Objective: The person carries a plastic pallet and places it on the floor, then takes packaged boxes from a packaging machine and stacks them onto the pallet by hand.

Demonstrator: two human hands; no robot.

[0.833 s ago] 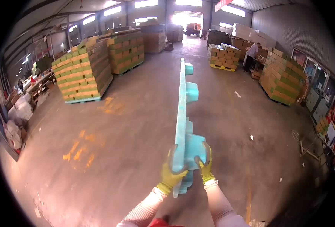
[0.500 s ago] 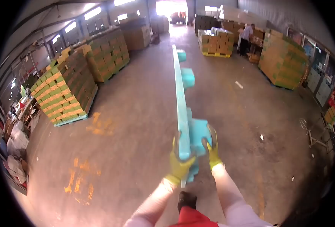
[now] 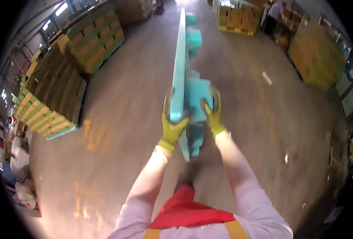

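A turquoise pallet [image 3: 178, 67] is held up on edge in front of me, its blocks facing right and its length running away from me. My left hand [image 3: 172, 125], in a yellow-green glove with dark fingers, is closed around the near end of its long flat side. On the block side, my right hand [image 3: 214, 113], gloved the same way, grips a wide turquoise block near that end. The pallet's lower part hangs beneath both hands, above the floor. Some fingers are hidden behind the pallet.
Stacked cartons [image 3: 51, 91] on a pallet stand at left, with another carton stack [image 3: 94, 38] behind. Cartons on a yellow pallet [image 3: 236, 30] are ahead right, near a person [image 3: 273, 18]. A wrapped stack [image 3: 317, 55] stands at right. Paper scraps [image 3: 266, 78] lie on the concrete floor [image 3: 136, 91].
The view has tipped downward, so the pallet and my hands sit higher in it. Both hands keep their grip. The side stacks appear nearer the edges.
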